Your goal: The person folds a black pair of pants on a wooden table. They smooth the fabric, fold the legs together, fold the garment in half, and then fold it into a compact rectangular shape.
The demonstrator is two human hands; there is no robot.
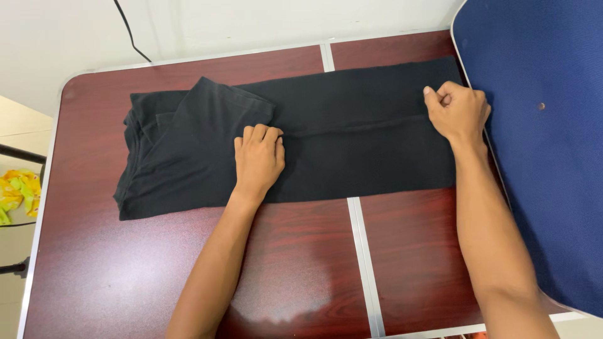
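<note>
A black garment (352,144) lies folded lengthwise across a dark red folding table (125,263). My left hand (259,158) rests near the garment's middle with fingers curled, pinching the cloth at a fold line. My right hand (456,112) sits at the garment's right end, fingers closed on the fabric there. A sleeve (213,119) is folded over at the left part of the garment.
A blue padded surface (546,144) overlaps the table's right side. A metal seam (363,251) runs across the table's middle. A black cable (129,31) hangs on the white wall behind. Yellow-green cloth (16,191) lies off the table's left edge.
</note>
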